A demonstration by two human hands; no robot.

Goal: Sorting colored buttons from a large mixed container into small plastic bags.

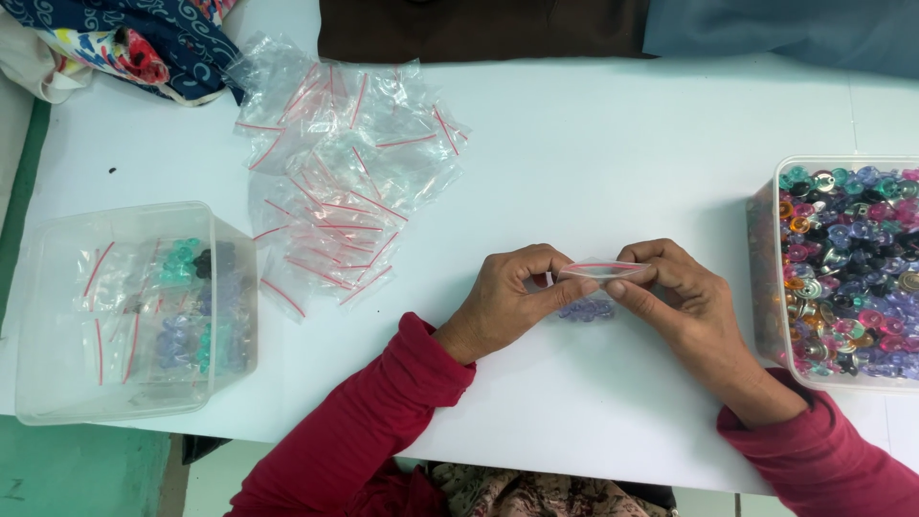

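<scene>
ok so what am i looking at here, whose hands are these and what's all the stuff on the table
This is one picture from a camera worn on a person's head, looking down at their own two hands over a white table. The left hand and right hand pinch a small clear zip bag between their fingers; bluish beads hang inside it. A pile of empty zip bags lies at the back left, a clear tub of filled bags at the left, and a tub of mixed coloured beads at the right.
</scene>
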